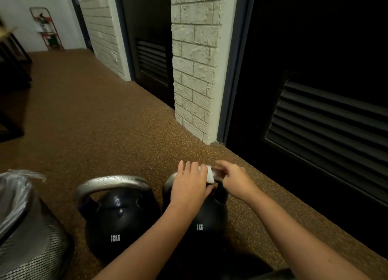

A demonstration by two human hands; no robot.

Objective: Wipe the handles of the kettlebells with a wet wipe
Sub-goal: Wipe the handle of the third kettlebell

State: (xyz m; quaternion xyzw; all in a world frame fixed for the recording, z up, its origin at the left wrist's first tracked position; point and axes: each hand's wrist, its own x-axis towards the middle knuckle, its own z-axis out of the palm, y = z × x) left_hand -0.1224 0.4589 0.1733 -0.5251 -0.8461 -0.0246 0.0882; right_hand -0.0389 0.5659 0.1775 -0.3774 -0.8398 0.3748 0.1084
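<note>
White wet wipe wrapped over the silver handle of the 8KG kettlebell, at the handle's top. Pinned there under the left hand, fingers curled over the bar from the near side, thumb tucked beneath. Just right of the wipe, touching it, the right hand, fingertips pinching the bar and the wipe's edge (exact hold on the wipe hard to tell). Both forearms reaching in from the near edge of the floor. Immediately left of the 8KG kettlebell, almost touching, a 12KG kettlebell, black, its own silver handle bare. Farther left, at the near left corner, a mesh bin lined with a clear bag. Beyond, along the floor's right edge, a pale brick pillar between dark louvred doors.
</note>
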